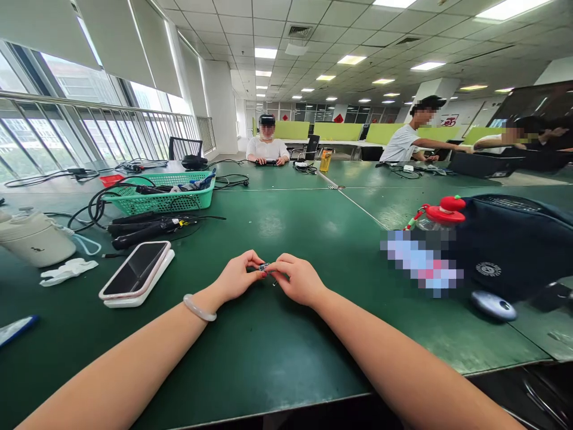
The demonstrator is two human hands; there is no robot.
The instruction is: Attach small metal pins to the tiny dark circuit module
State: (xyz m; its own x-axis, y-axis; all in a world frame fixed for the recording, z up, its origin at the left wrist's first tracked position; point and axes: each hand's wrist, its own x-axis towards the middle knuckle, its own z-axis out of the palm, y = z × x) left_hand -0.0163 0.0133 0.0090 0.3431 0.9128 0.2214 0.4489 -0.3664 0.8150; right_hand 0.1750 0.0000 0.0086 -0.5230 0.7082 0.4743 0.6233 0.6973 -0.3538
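Note:
Over the green table (pixel 215 358), my two hands meet in the middle of the view. My left hand (pixel 237 276), with a pale bangle (pixel 199 308) at its wrist, pinches a small dark and silvery object (pixel 264 267) between thumb and fingers. Its kind is too small to make out. From the other side, my right hand (pixel 298 279) closes its fingertips on the same object, partly hiding it. A small shiny tip (pixel 274 284) shows just under the right fingers; whether it belongs to the object I cannot tell.
A phone on a white case (pixel 136 275), black cables (pixel 143 230) and a green basket (pixel 165 194) lie left. On the right are a dark bag (pixel 514 245), a red-lidded bottle (pixel 443 215) and a rounded bluish device (pixel 493 306). Several people sit around the far side.

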